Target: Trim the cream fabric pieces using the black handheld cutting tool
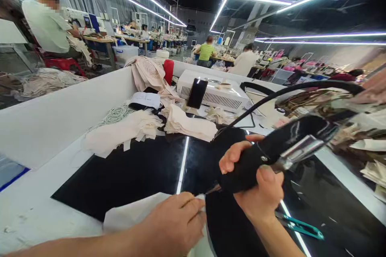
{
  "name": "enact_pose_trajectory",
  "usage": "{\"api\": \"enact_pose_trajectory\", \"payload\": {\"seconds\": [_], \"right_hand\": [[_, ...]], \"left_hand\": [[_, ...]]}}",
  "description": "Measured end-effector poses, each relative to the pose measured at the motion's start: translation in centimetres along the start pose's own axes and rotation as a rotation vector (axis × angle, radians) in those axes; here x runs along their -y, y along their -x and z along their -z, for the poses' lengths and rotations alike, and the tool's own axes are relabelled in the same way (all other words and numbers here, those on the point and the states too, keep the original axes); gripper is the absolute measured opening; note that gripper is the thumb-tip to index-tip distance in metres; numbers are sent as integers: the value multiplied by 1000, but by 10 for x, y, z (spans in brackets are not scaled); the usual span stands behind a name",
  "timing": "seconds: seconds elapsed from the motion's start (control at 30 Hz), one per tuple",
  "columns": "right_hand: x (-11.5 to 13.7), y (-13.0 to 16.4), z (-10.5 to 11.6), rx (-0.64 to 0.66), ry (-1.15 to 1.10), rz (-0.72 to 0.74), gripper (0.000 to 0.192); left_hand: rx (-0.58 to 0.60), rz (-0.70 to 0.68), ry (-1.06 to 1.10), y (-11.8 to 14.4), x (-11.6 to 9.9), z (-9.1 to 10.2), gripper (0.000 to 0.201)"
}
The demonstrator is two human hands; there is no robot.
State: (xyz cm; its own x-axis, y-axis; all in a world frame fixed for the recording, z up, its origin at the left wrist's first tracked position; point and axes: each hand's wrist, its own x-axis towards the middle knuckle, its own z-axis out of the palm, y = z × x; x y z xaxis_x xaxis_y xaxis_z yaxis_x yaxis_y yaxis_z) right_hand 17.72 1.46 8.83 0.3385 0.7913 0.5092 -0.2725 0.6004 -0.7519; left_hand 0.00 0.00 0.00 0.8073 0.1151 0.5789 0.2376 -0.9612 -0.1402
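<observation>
My right hand [265, 192] is wrapped round a black corded hand tool [250, 168] with a metal lever on its side and a narrow metal tip. The tip points left, close to the fingertips of my left hand [177, 221]. Those fingers pinch the edge of a white fabric piece [135, 211], partly hidden under my hand and forearm. Whether the tip touches the fabric I cannot tell. Beneath both hands lies a glossy black board [135, 172]. Teal thread snips [304, 227] rest on it beside my right wrist.
Cream fabric stacks [193, 122] and pale cords [116, 115] lie along the back. A phone [197, 93] leans on a white vented box [217, 88], near a red cone [169, 71]. The tool's black cable [289, 88] arches at right. Several people sit at sewing machines beyond.
</observation>
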Motion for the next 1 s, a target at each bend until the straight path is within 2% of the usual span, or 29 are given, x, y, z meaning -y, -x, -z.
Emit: {"api": "enact_pose_trajectory", "payload": {"seconds": [0.2,0.57,0.67,0.9,1.0], "right_hand": [[6,-1,3,15,17,0,43],[-1,5,7,29,42,4,39],[0,5,6,25,81,0,35],[-1,5,4,5,54,25,42],[-2,6,4,13,63,10,39]], "left_hand": [[-2,39,-25,-7,1,3,24],[83,49,-4,-7,0,2,16],[75,58,4,-7,0,1,19],[4,54,1,-7,1,0,18],[68,38,-7,-6,1,1,14]]}}
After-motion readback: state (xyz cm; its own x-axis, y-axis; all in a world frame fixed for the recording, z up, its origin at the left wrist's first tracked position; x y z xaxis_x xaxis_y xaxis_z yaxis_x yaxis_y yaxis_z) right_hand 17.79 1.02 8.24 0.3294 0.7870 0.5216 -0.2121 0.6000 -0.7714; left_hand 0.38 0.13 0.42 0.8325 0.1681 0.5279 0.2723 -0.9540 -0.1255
